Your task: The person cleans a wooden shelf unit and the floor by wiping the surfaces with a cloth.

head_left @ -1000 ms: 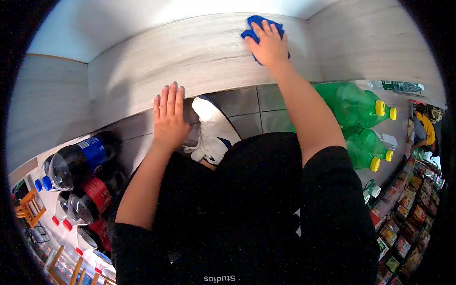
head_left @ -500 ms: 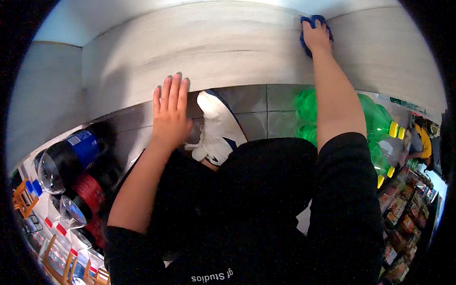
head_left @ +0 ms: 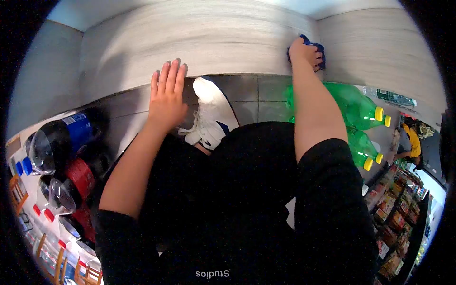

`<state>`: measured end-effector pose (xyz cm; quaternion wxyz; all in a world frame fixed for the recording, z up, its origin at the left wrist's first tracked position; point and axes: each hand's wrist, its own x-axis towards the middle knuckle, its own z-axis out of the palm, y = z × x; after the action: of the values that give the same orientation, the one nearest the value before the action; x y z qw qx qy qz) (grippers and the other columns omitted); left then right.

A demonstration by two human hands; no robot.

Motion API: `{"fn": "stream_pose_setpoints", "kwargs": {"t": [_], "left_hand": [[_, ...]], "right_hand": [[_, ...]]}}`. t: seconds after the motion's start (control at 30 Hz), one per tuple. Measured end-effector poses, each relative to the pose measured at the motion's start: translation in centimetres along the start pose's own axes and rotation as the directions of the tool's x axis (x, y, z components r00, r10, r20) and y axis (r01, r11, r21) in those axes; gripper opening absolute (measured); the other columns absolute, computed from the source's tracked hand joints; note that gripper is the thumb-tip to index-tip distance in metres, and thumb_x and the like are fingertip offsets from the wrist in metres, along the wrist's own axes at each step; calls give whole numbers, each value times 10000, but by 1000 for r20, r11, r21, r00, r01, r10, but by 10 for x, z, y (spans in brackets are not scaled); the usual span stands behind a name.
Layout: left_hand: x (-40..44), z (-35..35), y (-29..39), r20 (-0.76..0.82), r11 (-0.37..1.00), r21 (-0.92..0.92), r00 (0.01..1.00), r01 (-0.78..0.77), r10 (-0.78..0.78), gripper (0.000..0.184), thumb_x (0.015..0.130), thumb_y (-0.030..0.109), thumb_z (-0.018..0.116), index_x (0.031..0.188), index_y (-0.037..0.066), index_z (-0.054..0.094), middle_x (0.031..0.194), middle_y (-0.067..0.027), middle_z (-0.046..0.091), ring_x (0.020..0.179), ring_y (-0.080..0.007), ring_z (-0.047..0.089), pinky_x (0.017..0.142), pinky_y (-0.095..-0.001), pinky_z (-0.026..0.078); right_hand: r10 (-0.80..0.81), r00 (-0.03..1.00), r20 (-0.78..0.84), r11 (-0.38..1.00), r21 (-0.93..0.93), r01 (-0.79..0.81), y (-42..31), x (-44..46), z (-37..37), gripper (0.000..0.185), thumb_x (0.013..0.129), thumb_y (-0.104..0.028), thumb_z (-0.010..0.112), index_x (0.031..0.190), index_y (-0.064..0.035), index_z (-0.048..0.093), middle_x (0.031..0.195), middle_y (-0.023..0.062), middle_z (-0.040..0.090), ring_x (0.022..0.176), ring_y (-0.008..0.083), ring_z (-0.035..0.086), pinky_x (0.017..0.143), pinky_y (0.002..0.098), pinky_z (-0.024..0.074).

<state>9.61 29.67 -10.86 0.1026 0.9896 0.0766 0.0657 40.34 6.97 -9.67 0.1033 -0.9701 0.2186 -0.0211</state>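
A pale wood-grain shelf board [head_left: 213,50] spans the top of the view. At its right end my right hand [head_left: 305,52] is closed over a dark blue cloth [head_left: 321,56], pressing it to the board close to the side panel. Parts of the cloth stick out around the fingers. My left hand [head_left: 167,97] is flat with fingers stretched out, the fingertips resting on the board's front edge. Nothing is in it. Below the edge a white sneaker [head_left: 213,114] stands on the floor beside my left hand.
Green bottles with yellow caps [head_left: 363,111] stand at right, partly behind my right forearm. Large dark bottles with blue [head_left: 78,130] and red labels [head_left: 80,175] stand at left. Grey floor tiles [head_left: 270,90] show below the board. A person in yellow [head_left: 412,140] is far right, near packed shelves [head_left: 396,218].
My right hand has moved the cloth toward the board's front edge and slightly left. The left hand stays at the edge. The whole view has shifted a little.
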Motion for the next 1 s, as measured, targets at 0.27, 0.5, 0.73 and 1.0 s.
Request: {"fn": "stream_pose_setpoints", "kwargs": {"t": [0.27, 0.5, 0.73, 1.0], "left_hand": [[-1, 5, -4, 48, 998, 58, 999, -4, 1, 959, 657, 231, 730, 1458, 85, 223, 1526, -99, 210, 1417, -278, 183, 1144, -473, 141], [-1, 9, -3, 20, 999, 53, 1000, -2, 1, 952, 658, 181, 695, 1469, 101, 203, 1531, -94, 206, 1417, -268, 188, 1140, -474, 148], [-3, 6, -6, 14, 996, 82, 999, -42, 41, 994, 648, 196, 729, 1473, 102, 183, 1533, -93, 202, 1414, -279, 200, 1132, -490, 172], [3, 2, -1, 74, 993, 119, 997, 4, -13, 974, 686, 222, 723, 1477, 104, 167, 1543, -84, 178, 1419, -274, 187, 1146, -470, 154]], "right_hand": [[-72, 995, 64, 995, 76, 67, -8, -73, 1, 790, 884, -484, 428, 1411, 76, 243, 1488, 293, 184, 1377, 457, 178, 1121, 538, 139], [-432, 901, 24, 902, 13, 432, -35, -153, 20, 745, 894, -480, 411, 1424, 25, 272, 1461, 319, 212, 1360, 490, 173, 1094, 579, 135], [-411, 836, 364, 908, 75, 413, -66, -211, -30, 678, 950, -454, 351, 1463, -30, 223, 1535, 207, 118, 1415, 386, 84, 1101, 611, 56], [-542, 834, 102, 840, 107, 532, -56, -206, 5, 733, 893, -457, 401, 1438, 12, 257, 1489, 310, 144, 1379, 505, 72, 1035, 706, 67]]}}
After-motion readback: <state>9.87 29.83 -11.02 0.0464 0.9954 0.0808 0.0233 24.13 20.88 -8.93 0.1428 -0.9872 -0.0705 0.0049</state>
